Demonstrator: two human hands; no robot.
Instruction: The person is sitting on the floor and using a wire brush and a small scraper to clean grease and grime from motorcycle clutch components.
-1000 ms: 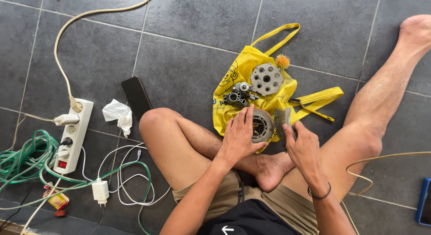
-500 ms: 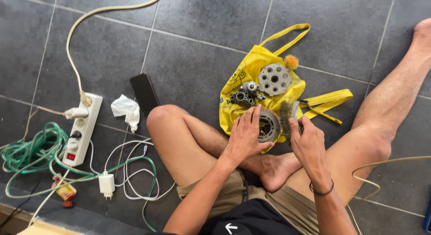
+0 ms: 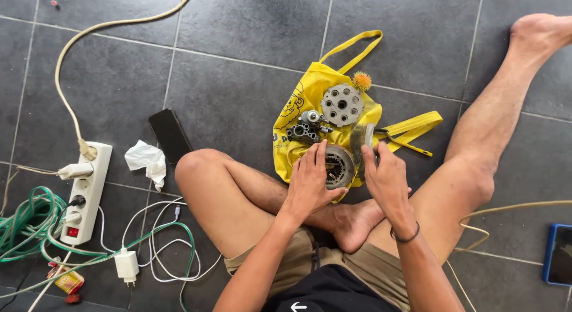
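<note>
I sit on a tiled floor with a yellow cloth bag [image 3: 298,109] spread in front of me. My left hand [image 3: 310,181] rests on a round metal drum part [image 3: 341,167] lying on the bag, fingers on its left rim. My right hand [image 3: 384,178] pinches a thin ring-shaped part [image 3: 361,142] held upright on edge beside the drum. A flat grey disc with holes [image 3: 341,104] and a small grey metal housing [image 3: 307,131] lie further out on the bag.
A small orange fuzzy ball [image 3: 361,81] sits by the disc. A black phone [image 3: 170,135], a crumpled tissue [image 3: 146,160], a white power strip [image 3: 86,190] with cables and a green hose [image 3: 24,228] lie left. A blue tablet [image 3: 559,255] lies far right.
The view has shifted slightly. My right hand has lifted the ring part more upright beside the drum; my left hand stays on the drum.
</note>
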